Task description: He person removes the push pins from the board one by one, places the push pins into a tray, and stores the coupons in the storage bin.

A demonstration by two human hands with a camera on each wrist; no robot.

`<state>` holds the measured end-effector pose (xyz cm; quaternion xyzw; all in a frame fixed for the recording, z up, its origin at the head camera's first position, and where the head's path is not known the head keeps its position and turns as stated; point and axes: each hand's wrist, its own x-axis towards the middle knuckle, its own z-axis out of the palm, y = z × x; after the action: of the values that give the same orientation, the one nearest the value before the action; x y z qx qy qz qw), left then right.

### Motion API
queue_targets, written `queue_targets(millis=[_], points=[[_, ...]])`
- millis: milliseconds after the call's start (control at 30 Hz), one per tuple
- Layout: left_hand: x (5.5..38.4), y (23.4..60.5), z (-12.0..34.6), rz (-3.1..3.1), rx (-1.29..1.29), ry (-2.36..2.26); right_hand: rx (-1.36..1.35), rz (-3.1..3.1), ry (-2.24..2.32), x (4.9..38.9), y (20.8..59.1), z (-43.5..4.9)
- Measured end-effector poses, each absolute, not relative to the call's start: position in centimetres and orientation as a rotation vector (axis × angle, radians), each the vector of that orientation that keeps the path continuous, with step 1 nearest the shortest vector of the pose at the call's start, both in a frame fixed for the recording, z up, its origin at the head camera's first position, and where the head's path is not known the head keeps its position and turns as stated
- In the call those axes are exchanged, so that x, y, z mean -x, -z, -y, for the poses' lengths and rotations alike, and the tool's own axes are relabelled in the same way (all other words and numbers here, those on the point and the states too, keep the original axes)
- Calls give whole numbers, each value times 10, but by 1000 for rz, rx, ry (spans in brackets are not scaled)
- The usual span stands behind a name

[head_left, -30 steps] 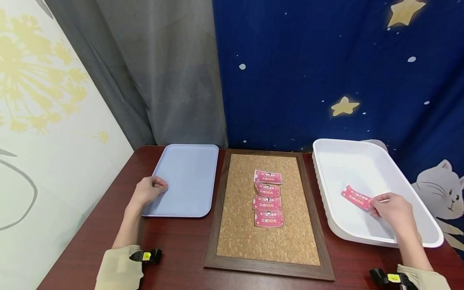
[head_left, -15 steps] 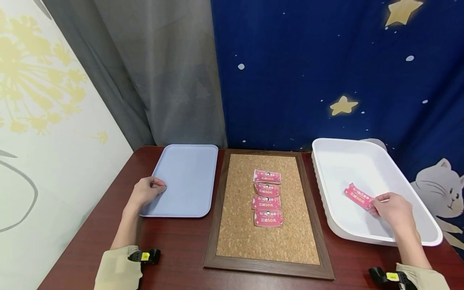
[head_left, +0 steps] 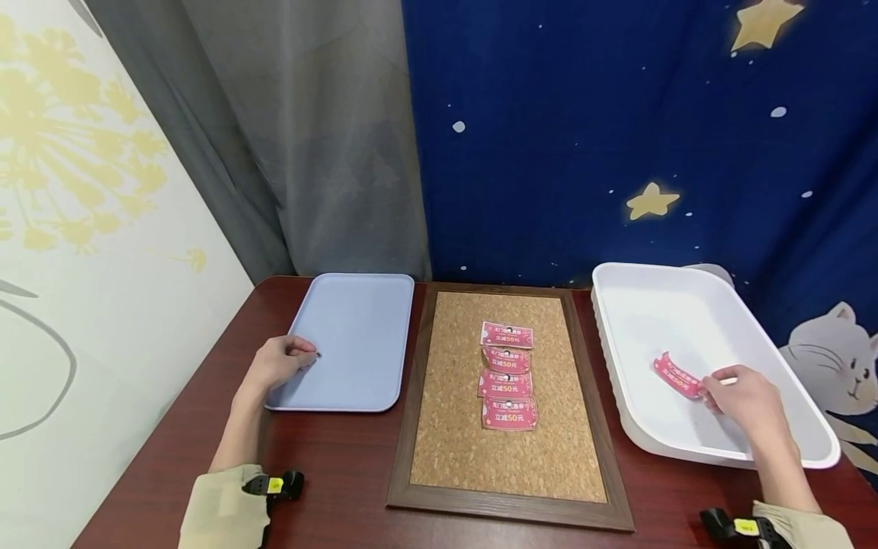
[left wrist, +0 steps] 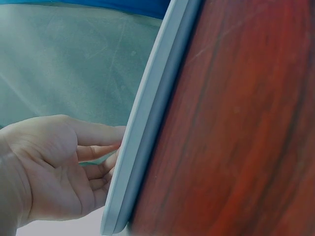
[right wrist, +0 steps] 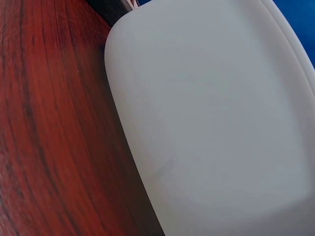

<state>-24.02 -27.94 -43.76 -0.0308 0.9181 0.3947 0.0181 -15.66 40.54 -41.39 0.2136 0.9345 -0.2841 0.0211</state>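
Note:
In the head view my right hand (head_left: pixel 744 400) pinches the end of a pink paper coupon (head_left: pixel 677 375), which curves slightly over the white plastic bin (head_left: pixel 686 305). Over the near left side of the blue tray (head_left: pixel 360 328), my left hand (head_left: pixel 277 362) pinches a tiny dark pin-like thing (head_left: pixel 318 354) between thumb and finger. The tray's rim (left wrist: pixel 142 118) hides those fingertips in the left wrist view. Between tray and bin lies a framed cork board (head_left: pixel 453 457), bearing a column of several pink coupons (head_left: pixel 509 416), each with a small pin head near its top.
A dark red wooden table (head_left: pixel 329 473) carries everything. Grey (head_left: pixel 336 152) and blue starry curtains (head_left: pixel 535 152) hang along its back edge. In the right wrist view the bin's outer wall (right wrist: pixel 206 108) fills most of the frame.
The coupon in my right hand has shifted slightly and bends more now. A dark tip shows more plainly at my left fingertips. Both hands stay nearly in place.

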Motion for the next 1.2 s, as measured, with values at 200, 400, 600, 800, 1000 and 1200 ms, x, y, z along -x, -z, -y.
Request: queue_targets(millis=[200, 400, 600, 800, 1000, 1200], points=[[240, 437, 281, -2798, 74, -1310, -685, -2933, 879, 153, 411, -403], [238, 427, 278, -2758, 63, -1396, -647, -3016, 875, 150, 410, -407], [237, 415, 268, -2783, -31, -1429, -552, -3145, 898, 151, 408, -408], [233, 406, 251, -2801, -85, -1412, -476, -3162, 945, 151, 399, -399], [231, 404, 233, -2791, -123, -1414, -402, -3168, 1010, 149, 390, -387], [229, 401, 211, -2779, -204, -1434, -284, -3188, 1029, 150, 382, -371]])
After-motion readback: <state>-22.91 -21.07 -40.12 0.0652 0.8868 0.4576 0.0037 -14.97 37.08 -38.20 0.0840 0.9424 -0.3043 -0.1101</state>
